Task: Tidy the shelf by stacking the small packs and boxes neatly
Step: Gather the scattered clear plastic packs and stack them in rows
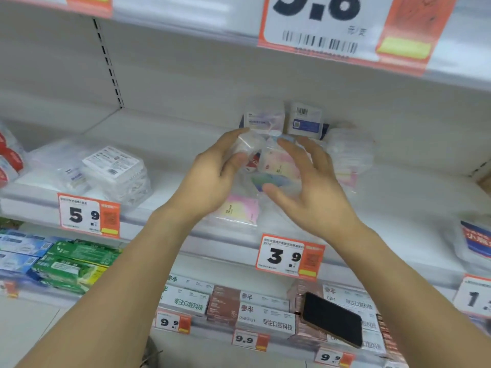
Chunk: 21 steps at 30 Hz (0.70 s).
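Note:
Both my hands reach onto the middle white shelf (170,139). My left hand (212,179) grips a small clear plastic pack (245,147) between thumb and fingers. My right hand (308,187) curls round a pastel pink-and-yellow pack (273,163) with a blue-green pack (271,180) under it. A flat pink-yellow pack (240,209) lies below on the shelf front. Behind stand two small boxes, a clear one (264,116) and a white one with a barcode (305,119). More clear packs (350,152) lie to the right.
A pile of white packs (114,171) sits at shelf left above a 5.9 price tag (89,215). A 3.9 tag (289,257) hangs below my hands. On the lower shelf lie toothpaste boxes (265,314) and a dark phone (332,318). The upper shelf edge overhangs.

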Available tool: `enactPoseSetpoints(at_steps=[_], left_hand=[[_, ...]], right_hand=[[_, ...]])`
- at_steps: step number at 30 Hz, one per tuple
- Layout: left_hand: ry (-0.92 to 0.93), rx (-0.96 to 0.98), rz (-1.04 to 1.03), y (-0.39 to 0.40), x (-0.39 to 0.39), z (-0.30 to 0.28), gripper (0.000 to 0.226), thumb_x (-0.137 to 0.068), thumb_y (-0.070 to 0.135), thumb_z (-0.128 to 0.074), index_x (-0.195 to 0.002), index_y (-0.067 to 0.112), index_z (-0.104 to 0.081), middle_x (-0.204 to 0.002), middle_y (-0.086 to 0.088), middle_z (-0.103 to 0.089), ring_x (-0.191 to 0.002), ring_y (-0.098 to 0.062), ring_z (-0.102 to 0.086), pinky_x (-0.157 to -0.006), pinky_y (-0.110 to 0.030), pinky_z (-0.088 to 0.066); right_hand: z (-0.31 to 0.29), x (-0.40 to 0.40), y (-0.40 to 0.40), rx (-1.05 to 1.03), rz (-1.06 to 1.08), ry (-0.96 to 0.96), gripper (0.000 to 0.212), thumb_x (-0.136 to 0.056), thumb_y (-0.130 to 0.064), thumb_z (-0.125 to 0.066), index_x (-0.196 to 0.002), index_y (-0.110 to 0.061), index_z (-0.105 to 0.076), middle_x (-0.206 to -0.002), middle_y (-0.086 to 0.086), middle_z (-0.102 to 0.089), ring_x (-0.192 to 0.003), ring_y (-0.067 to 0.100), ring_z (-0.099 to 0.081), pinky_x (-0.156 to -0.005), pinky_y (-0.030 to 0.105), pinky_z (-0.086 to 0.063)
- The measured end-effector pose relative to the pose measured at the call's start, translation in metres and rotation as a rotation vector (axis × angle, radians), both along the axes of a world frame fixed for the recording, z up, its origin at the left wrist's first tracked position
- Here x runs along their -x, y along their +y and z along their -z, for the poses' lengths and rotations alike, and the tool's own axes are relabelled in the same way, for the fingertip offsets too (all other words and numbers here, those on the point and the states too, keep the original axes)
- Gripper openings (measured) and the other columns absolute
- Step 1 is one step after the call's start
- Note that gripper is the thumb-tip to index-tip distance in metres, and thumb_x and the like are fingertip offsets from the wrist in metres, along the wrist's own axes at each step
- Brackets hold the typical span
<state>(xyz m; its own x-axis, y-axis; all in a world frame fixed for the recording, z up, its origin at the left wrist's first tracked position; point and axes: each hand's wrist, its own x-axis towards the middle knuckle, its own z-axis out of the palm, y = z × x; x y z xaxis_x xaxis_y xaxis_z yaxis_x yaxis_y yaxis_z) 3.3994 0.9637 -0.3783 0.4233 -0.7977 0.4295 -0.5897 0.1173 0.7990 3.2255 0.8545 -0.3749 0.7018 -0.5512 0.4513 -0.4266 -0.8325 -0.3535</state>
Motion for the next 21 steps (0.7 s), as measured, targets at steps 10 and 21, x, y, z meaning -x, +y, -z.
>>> enactPoseSetpoints(at_steps=[10, 21], left_hand=[[-0.355, -0.314, 0.154, 0.021, 0.02, 0.013, 0.053, -0.076, 0.039, -0.061, -0.128, 0.043, -0.055, -0.138, 0.028, -0.036, -0.141, -0.01, -0.022, -0.114, -0.055, -0.019], [-0.436, -0.222, 0.022, 0.028, 0.028, 0.018, 0.068, -0.078, 0.045, -0.061, -0.143, 0.04, -0.039, -0.15, 0.0, -0.028, -0.14, -0.022, -0.018, -0.115, -0.046, -0.021]], right_hand=[[-0.004, 0.008, -0.025, 0.03, 0.147, 0.033, 0.049, -0.077, -0.017, -0.071, -0.125, -0.016, -0.058, -0.118, 0.009, -0.05, -0.113, 0.028, -0.042, -0.095, 0.028, -0.038], [0.011, 0.044, 0.023, 0.164, -0.028, -0.181, 0.03, -0.078, -0.017, -0.074, -0.107, -0.012, -0.068, -0.111, 0.01, -0.057, -0.108, 0.031, -0.053, -0.091, 0.049, -0.043]])
